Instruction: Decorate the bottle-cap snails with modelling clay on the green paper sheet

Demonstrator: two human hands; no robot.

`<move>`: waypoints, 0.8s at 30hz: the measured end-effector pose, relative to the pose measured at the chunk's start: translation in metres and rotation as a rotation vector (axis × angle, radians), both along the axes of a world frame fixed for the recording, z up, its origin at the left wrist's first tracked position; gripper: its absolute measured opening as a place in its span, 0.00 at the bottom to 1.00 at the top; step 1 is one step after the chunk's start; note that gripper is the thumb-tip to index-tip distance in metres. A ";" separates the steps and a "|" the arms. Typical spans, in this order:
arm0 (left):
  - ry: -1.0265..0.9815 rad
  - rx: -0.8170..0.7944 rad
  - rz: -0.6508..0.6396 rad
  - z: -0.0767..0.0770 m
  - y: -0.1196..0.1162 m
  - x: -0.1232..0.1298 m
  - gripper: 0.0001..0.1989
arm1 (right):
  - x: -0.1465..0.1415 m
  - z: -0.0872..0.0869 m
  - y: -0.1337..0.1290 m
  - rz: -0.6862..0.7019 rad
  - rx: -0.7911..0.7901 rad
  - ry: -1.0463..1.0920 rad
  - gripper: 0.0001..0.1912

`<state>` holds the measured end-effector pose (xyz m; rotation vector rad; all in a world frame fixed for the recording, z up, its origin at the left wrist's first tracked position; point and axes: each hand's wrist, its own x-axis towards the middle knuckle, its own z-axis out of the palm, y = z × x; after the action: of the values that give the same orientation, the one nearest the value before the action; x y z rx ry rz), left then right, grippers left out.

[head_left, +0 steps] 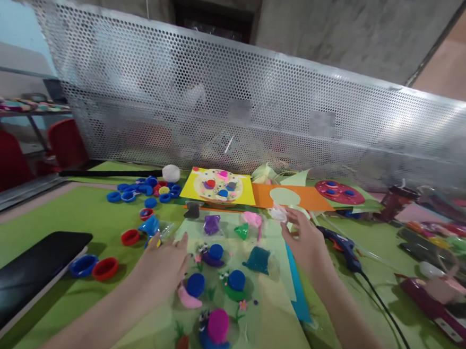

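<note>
My right hand [306, 238] pinches a small white packet [278, 214], which looks like modelling clay in clear wrap, above the far right of a pale green sheet [271, 310]. My left hand [165, 260] rests palm down at the sheet's left edge, fingers apart, beside a blue clay packet [149, 225]. Snail figures of clay and bottle caps lie on the sheet: a blue snail with a magenta cap [218, 326], a green one [236, 284], a purple one [215, 253] and a pink one [190, 296]. Beyond them sit purple [212, 224], pink [253, 218] and teal [259, 260] clay packets.
A glue gun [343, 248] with its cord lies right. Loose caps [148, 187] are heaped at the back left, near a black phone [29, 282]. A decorated yellow card [245, 190] stands behind, before a perforated metal panel [270, 92]. A maroon box [439, 311] sits far right.
</note>
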<state>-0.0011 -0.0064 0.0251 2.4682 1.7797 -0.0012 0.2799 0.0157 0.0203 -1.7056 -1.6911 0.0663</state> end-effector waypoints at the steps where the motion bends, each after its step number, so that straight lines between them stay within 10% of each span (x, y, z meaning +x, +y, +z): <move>1: -0.033 0.018 0.005 0.000 0.000 0.001 0.23 | -0.003 0.002 -0.003 0.056 0.009 0.163 0.19; 5: -0.267 -0.012 -0.002 0.004 -0.008 0.009 0.23 | -0.027 0.013 -0.021 0.438 -0.310 0.937 0.20; 7: -0.664 -0.278 0.037 0.007 -0.015 0.014 0.24 | -0.040 0.016 -0.031 0.530 -0.485 1.153 0.18; 11: -1.054 -0.643 0.045 0.011 -0.021 0.019 0.18 | -0.052 0.018 -0.041 0.669 -0.632 1.266 0.14; 24: -1.131 -0.715 0.021 0.013 -0.012 0.013 0.15 | -0.055 0.008 -0.035 0.597 -0.641 1.395 0.14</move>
<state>0.0120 -0.0182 0.0380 1.4143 1.0147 0.5336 0.2249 -0.0196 0.0284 -0.8933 -0.9615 1.7546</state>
